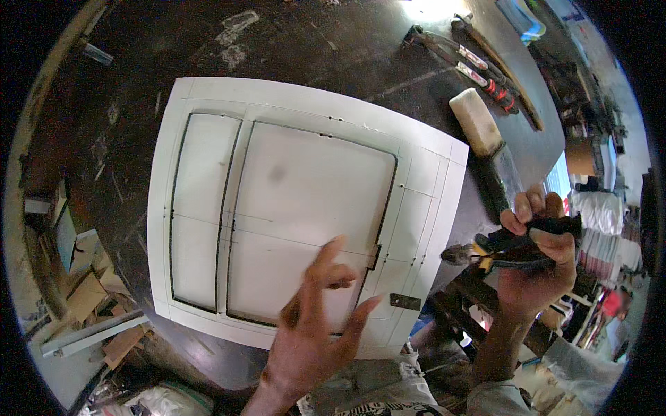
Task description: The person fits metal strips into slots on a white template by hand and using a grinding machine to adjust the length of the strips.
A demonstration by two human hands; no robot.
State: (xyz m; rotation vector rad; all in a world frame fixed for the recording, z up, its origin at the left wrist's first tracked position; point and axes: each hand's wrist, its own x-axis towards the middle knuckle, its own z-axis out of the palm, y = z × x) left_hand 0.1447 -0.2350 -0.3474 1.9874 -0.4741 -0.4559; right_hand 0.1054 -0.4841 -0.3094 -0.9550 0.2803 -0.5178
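A white board (430,180) lies flat with two rounded rectangular outlines cut into it, one narrow and one wide, plus pencil lines and small dark holes. Over its lower part hovers my left hand (309,333), empty, with index finger stretched out and thumb spread; whether it touches the board I cannot tell. A small dark metal strip (404,301) rests on the board right of that thumb. My right hand (541,243), off the board's right side, is closed around pliers (510,249) with black and yellow handles. Their jaws point left toward the board.
The dark table (118,41) carries a mallet (475,121) with a pale block head, right of the board. Beyond it lie a hammer (499,62) and a red-and-black-handled tool (496,90). Wood offcuts (90,298) are heaped at lower left; white bundles (596,211) stand far right.
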